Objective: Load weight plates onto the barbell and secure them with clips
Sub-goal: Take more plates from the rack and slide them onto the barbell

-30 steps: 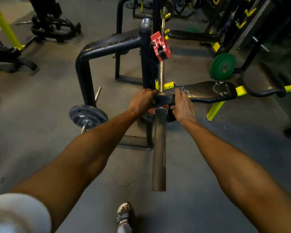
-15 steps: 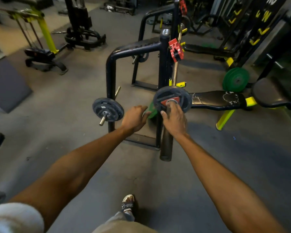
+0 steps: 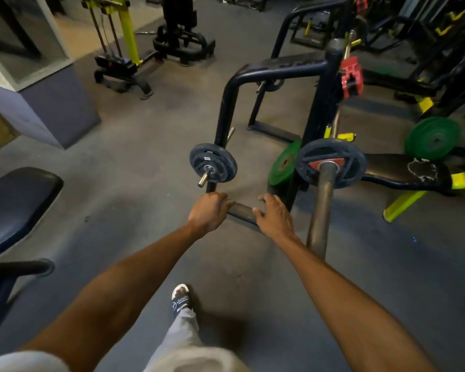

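Note:
The barbell sleeve (image 3: 321, 210) points toward me at centre right, with a dark weight plate (image 3: 352, 162) seated at its far end. A red clip (image 3: 351, 77) hangs on the bar behind the rack post. A second dark plate (image 3: 212, 162) sits on a storage peg of the rack, left of the barbell. My left hand (image 3: 208, 210) hovers just below that peg plate, fingers loosely curled, holding nothing. My right hand (image 3: 274, 216) is beside it, fingers spread, left of the sleeve and off it.
The black rack frame (image 3: 227, 103) stands ahead, its base bar under my hands. A green plate (image 3: 283, 163) leans by the post; another green plate (image 3: 432, 138) sits at right behind a torn black bench (image 3: 408, 173). A padded seat (image 3: 14, 202) is at left.
Both hands have come off the loaded plate and the sleeve and moved left and down. The view has swung left, bringing the peg plate toward centre.

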Motion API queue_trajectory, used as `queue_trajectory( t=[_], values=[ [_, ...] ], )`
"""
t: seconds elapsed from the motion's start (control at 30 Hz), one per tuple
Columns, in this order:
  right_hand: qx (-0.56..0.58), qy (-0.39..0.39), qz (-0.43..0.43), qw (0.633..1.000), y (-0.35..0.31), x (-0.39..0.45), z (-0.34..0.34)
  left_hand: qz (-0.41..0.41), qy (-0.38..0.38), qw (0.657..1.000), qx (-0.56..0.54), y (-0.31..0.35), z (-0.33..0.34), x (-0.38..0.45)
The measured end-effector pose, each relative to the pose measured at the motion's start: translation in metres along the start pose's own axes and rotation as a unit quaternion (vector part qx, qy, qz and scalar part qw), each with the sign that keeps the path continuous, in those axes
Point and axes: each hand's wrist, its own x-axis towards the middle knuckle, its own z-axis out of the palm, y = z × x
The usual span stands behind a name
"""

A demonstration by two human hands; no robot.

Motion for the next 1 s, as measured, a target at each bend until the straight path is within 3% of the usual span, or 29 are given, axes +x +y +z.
queue_trajectory(
  t=[0.23, 0.37, 0.57, 1.0],
  values=[
    [0.004, -0.013, 0.002, 1.000, -0.051, 0.075, 0.058, 0.015, 0.030, 0.998, 0.048, -0.076, -0.038, 0.056],
    [0.009, -0.016, 0.015, 1.000, -0.081, 0.118, 0.079, 0.043, 0.000, 0.994, 0.096, -0.110, -0.058, 0.090],
    [-0.002, -0.041, 0.029, 0.999, -0.102, 0.173, 0.111, 0.006, -0.059, 0.993, 0.105, -0.143, -0.070, 0.135],
    [-0.016, -0.175, 0.068, 0.982, -0.064, 0.319, 0.184, -0.076, -0.138, 0.985, 0.073, -0.192, -0.041, 0.269]
  ],
)
